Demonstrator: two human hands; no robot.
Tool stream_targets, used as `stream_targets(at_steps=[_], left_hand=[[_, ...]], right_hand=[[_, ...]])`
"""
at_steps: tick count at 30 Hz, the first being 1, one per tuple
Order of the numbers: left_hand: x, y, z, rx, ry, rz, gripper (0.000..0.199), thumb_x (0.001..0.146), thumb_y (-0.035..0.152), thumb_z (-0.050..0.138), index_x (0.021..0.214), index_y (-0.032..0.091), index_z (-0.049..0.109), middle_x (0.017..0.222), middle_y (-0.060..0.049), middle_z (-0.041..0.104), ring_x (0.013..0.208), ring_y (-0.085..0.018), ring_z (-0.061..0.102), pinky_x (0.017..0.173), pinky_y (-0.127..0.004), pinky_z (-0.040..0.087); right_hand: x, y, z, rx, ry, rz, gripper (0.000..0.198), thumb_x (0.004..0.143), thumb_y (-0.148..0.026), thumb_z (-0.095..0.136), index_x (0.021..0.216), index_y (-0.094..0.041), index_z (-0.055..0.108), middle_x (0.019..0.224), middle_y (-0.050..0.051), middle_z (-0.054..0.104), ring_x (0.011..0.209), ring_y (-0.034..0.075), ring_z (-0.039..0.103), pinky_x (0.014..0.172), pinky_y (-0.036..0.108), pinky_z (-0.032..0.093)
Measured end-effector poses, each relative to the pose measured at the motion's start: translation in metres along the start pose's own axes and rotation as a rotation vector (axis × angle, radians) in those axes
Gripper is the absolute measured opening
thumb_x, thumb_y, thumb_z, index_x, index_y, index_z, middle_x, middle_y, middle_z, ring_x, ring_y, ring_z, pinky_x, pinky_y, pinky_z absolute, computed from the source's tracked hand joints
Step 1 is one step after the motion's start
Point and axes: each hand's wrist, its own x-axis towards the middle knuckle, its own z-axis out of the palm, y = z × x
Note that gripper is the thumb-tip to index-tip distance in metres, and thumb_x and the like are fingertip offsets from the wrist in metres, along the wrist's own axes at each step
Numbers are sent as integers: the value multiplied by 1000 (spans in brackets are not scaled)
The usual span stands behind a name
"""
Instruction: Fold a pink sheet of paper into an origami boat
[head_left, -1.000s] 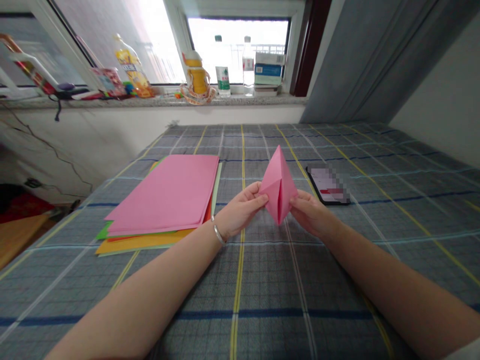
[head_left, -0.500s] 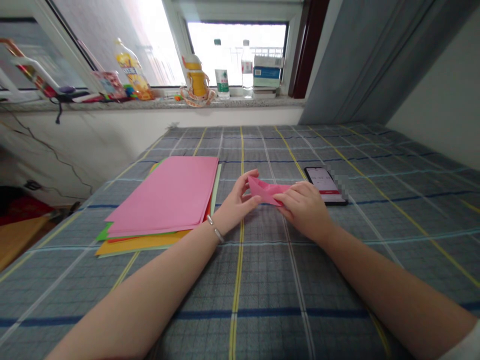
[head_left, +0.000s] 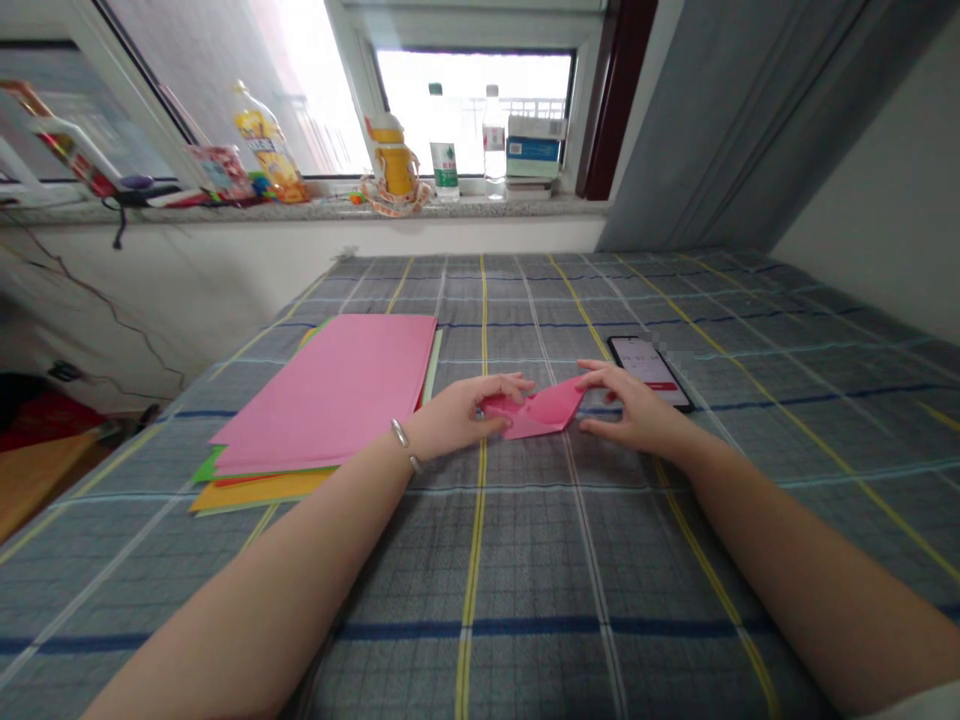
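A small folded piece of pink paper [head_left: 541, 412] is between my two hands, over the checked cloth. My left hand [head_left: 469, 412] grips its left end, thumb in front and fingers behind. At the right end, the fingertips of my right hand [head_left: 630, 408] touch the raised corner, while the thumb stands apart below. That hand is open. Part of the paper's left end is hidden by my left fingers. A silver bangle [head_left: 401, 433] is on my left wrist.
Left of my hands lies a stack of coloured paper sheets [head_left: 330, 390], pink on top. A phone [head_left: 654, 375] rests just beyond my right hand. Bottles, including a yellow flask [head_left: 395, 165], and several boxes [head_left: 534, 148] line the windowsill [head_left: 322, 211].
The folded paper has come slightly nearer to me and turned, its right end now raised. My right hand has loosened its grip and spread its fingers. My left hand has moved lower.
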Motion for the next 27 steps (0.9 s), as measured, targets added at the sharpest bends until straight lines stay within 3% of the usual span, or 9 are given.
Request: stream_targets(at_steps=[2, 5, 8, 12, 15, 18, 23, 27], left_hand=[[-1, 2, -3, 142, -39, -17, 34, 79, 15, 60, 112, 21, 59, 139, -9, 48, 129, -22, 44, 107, -41, 34], [-2, 3, -5, 319, -52, -78, 37, 81, 23, 61, 118, 22, 58, 143, -8, 44, 127, -23, 46, 105, -40, 36], [-4, 1, -8, 438, -82, -121, 29, 86, 28, 56, 114, 24, 61, 132, -4, 56, 116, -21, 55, 100, -35, 40], [-5, -6, -14, 500, -110, -155, 17, 86, 32, 55, 91, 26, 71, 110, 0, 68, 102, -19, 62, 92, -29, 44], [-5, -9, -18, 534, -79, -212, 18, 85, 33, 56, 88, 28, 73, 98, 1, 71, 91, -19, 65, 84, -28, 45], [-4, -13, -19, 580, -46, -245, 20, 86, 32, 53, 90, 28, 73, 100, 1, 71, 90, -18, 64, 81, -27, 45], [-5, -22, -15, 410, 65, -308, 21, 85, 33, 53, 92, 24, 71, 96, -2, 71, 91, -20, 63, 83, -31, 47], [-5, -28, -7, 192, 302, -364, 31, 85, 30, 53, 111, 21, 66, 107, -5, 68, 98, -20, 61, 88, -35, 47]], right_hand=[[1, 1, 2, 44, 33, 48, 32, 73, -30, 68, 101, -21, 55, 117, 11, 57, 99, 22, 58, 74, 36, 52], [2, 1, 3, 55, 28, 122, 27, 73, -28, 68, 97, -20, 57, 100, 6, 61, 72, 15, 58, 64, 31, 50], [2, 1, 0, -2, -26, 96, 16, 77, -31, 66, 88, -20, 61, 90, 4, 65, 72, 16, 58, 64, 30, 47], [1, 3, -7, -142, -66, 12, 13, 80, -34, 63, 77, -21, 64, 79, 3, 66, 76, 18, 59, 67, 31, 44], [0, 4, -11, -201, -86, 38, 14, 80, -35, 63, 75, -22, 64, 79, 3, 67, 76, 19, 60, 67, 30, 43], [-1, 2, -12, -240, -113, 52, 15, 80, -35, 62, 74, -22, 64, 78, 2, 68, 75, 19, 61, 66, 29, 42], [-2, -6, -13, -236, -96, 72, 14, 82, -35, 59, 79, -22, 64, 78, 2, 69, 71, 17, 61, 63, 28, 42], [-3, -12, -9, -167, -30, 143, 14, 82, -35, 57, 87, -22, 60, 74, 1, 68, 66, 16, 62, 59, 26, 43]])
